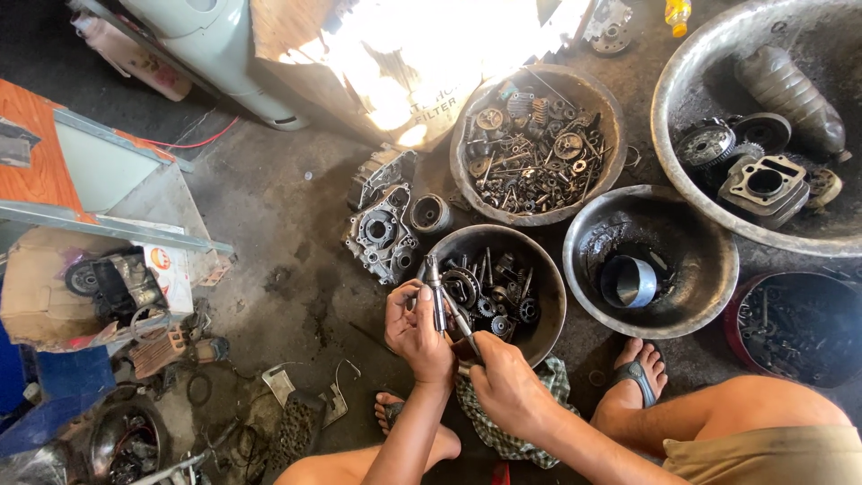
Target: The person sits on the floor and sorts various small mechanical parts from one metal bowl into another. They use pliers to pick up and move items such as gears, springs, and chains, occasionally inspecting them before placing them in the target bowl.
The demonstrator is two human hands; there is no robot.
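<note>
My left hand is closed around a metal shaft held upright above the near edge of a dark metal bowl. My right hand grips a thin metal tool whose tip touches the shaft. The bowl in front of my hands holds several gears and small engine parts. A checked cloth lies under my right wrist.
A metal bowl of small parts sits farther back, a bowl with a metal ring to the right, and a large basin with engine pieces at the far right. An engine casing lies on the oily floor. My sandalled feet are below.
</note>
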